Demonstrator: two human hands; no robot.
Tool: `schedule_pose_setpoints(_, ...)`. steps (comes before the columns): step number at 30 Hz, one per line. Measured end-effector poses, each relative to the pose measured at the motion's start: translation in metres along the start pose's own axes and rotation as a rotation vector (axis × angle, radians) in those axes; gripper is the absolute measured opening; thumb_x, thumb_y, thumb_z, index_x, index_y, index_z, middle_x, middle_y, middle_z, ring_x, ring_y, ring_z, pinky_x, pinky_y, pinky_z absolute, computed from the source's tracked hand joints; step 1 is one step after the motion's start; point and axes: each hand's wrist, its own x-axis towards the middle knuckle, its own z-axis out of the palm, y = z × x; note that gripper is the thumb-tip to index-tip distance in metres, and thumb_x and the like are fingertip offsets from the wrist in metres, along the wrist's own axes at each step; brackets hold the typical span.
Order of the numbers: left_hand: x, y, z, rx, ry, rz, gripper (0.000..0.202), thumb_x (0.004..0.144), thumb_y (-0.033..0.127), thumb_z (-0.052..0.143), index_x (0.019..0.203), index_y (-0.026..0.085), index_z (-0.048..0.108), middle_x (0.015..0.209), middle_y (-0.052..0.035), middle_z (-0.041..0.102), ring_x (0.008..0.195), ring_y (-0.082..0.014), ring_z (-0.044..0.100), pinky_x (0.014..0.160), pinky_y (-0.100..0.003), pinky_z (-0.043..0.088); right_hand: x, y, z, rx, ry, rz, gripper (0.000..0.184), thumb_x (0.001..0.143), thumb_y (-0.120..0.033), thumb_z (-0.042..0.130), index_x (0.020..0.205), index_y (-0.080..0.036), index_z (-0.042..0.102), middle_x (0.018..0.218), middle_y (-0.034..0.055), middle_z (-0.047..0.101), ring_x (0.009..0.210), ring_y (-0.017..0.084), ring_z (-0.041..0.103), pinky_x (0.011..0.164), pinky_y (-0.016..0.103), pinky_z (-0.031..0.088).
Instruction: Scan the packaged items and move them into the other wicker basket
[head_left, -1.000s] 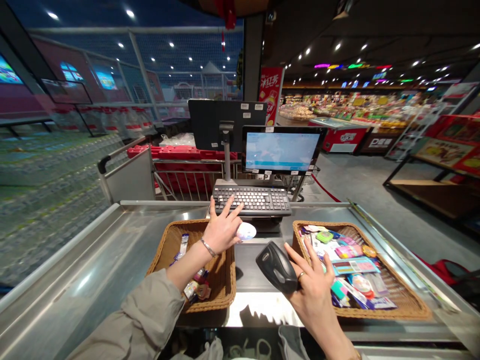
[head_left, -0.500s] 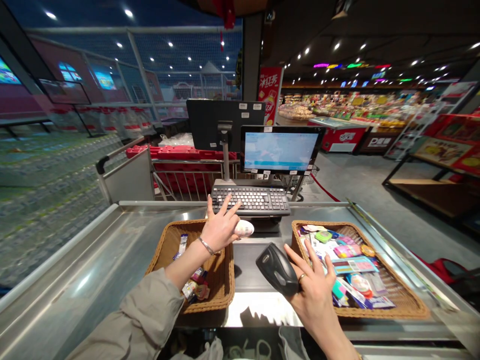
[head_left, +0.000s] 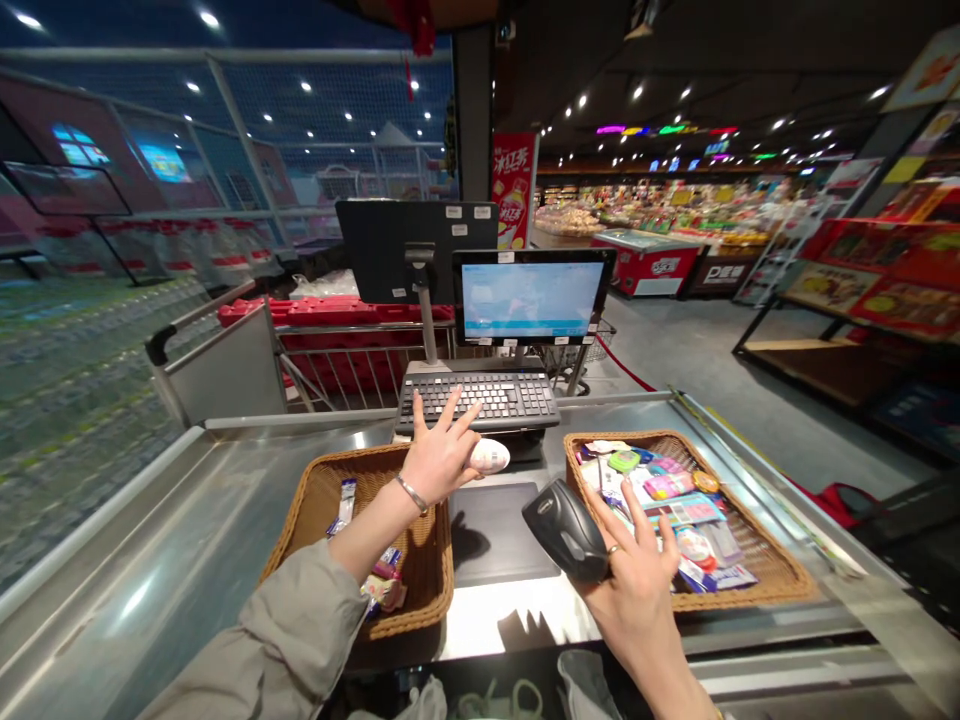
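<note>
My left hand [head_left: 441,460] has its fingers spread above the left wicker basket [head_left: 296,520]. It holds a small white egg-shaped packet [head_left: 490,456] at its thumb side, just below the black keyboard [head_left: 478,402]. My right hand [head_left: 637,590] grips a black handheld barcode scanner [head_left: 566,528], with its nose pointing toward the white packet. That hand hangs over the near corner of the right wicker basket [head_left: 772,570], which is full of small colourful packets. A few wrapped snacks [head_left: 382,580] lie in the left basket, partly hidden by my forearm.
A black scanning pad [head_left: 487,530] lies between the baskets on the steel checkout counter [head_left: 172,540]. A monitor [head_left: 529,298] and a rear-facing screen [head_left: 412,245] stand behind the keyboard. Beyond them stand a red-railed shopping cart [head_left: 330,350] and store shelves.
The whole view has swung to the left as my head turned. Both hands stay nearly in place, with the white packet and the scanner still held and a little closer together.
</note>
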Motion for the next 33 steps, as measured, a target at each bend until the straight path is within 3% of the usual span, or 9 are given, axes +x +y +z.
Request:
schedule_pose_setpoints(6, 0.018, 0.015, 0.008, -0.023, 0.003, 0.058, 0.037, 0.071, 0.046, 0.076, 0.099, 0.023, 0.069, 0.148, -0.0089, 0.046, 0.144, -0.0419, 0.022, 0.103, -0.075, -0.021, -0.012, 0.019, -0.009, -0.119, -0.052, -0.015, 0.030, 0.087, -0.028, 0.053, 0.115, -0.024, 0.062, 0.133, 0.0076, 0.060, 0.141, 0.032, 0.031, 0.111, 0.060, 0.015)
schedule_pose_setpoints(11, 0.031, 0.028, 0.016, -0.040, 0.007, 0.094, 0.037, 0.072, 0.046, 0.075, 0.101, 0.024, 0.069, 0.148, -0.0081, 0.045, 0.143, -0.0423, 0.023, 0.102, -0.077, -0.020, -0.019, 0.030, -0.018, -0.159, -0.040, 0.009, 0.026, 0.084, -0.023, 0.053, 0.107, -0.023, 0.064, 0.131, 0.0069, 0.061, 0.142, 0.032, 0.031, 0.111, 0.059, 0.016)
schedule_pose_setpoints(16, 0.042, 0.043, 0.024, -0.052, 0.021, 0.127, 0.037, 0.073, 0.046, 0.075, 0.103, 0.024, 0.069, 0.149, -0.0094, 0.044, 0.143, -0.0419, 0.024, 0.103, -0.077, -0.018, -0.028, 0.043, -0.025, -0.213, -0.053, 0.027, 0.029, 0.084, -0.029, 0.056, 0.111, -0.023, 0.064, 0.132, 0.0079, 0.061, 0.141, 0.032, 0.032, 0.111, 0.059, 0.016)
schedule_pose_setpoints(29, 0.070, 0.077, 0.037, -0.094, 0.012, 0.194, 0.039, 0.073, 0.048, 0.074, 0.105, 0.025, 0.068, 0.149, -0.0081, 0.044, 0.144, -0.0408, 0.023, 0.103, -0.076, -0.019, -0.045, 0.071, -0.040, -0.283, -0.016, 0.097, 0.016, 0.083, -0.032, 0.058, 0.093, -0.023, 0.066, 0.128, 0.0060, 0.063, 0.140, 0.031, 0.033, 0.111, 0.057, 0.015)
schedule_pose_setpoints(33, 0.077, 0.090, 0.045, -0.120, 0.005, 0.218, 0.042, 0.072, 0.050, 0.074, 0.106, 0.026, 0.068, 0.149, -0.0090, 0.044, 0.143, -0.0420, 0.023, 0.103, -0.077, -0.018, -0.047, 0.078, -0.046, -0.302, -0.010, 0.135, 0.021, 0.085, -0.037, 0.056, 0.096, -0.022, 0.065, 0.127, 0.0076, 0.064, 0.138, 0.033, 0.036, 0.109, 0.058, 0.019)
